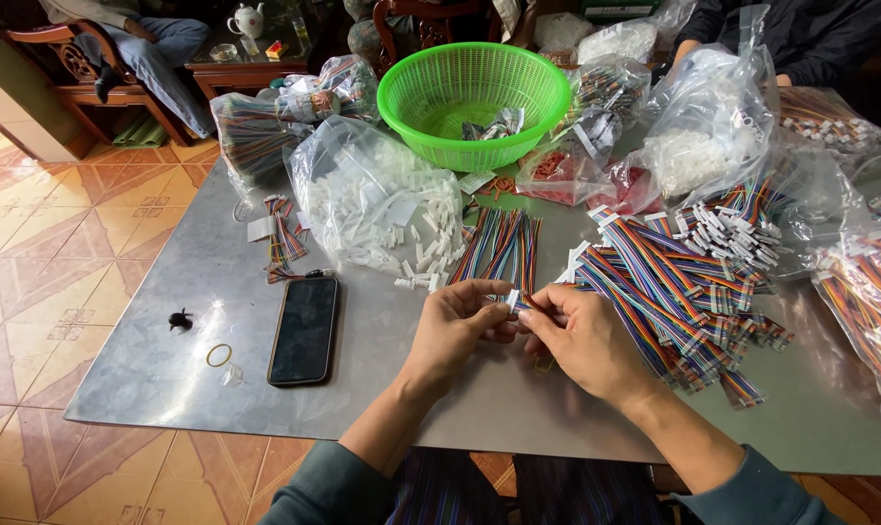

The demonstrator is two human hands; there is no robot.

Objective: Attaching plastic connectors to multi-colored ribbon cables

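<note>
Cable axis: rainbow ribbon cable (530, 304) runs left–right between the hands.
Look: small white connector (511, 300) at its left end.
Hands: left hand (455, 321) pinches the connector; right hand (581, 340) grips the cable — both above the grey surface (168, 369).

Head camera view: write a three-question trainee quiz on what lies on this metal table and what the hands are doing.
1. True or false: the green plastic basket sits at the far side of the metal table.
2. What lies flat to the left of the left hand? A) a smartphone B) a teapot C) scissors
3. Fill in: both hands pinch a small white ____ on a rainbow ribbon cable between them.

Key
1. True.
2. A, the dark-screened smartphone.
3. Connector: the white connector sits between the left hand's fingertips and the right hand.
</note>
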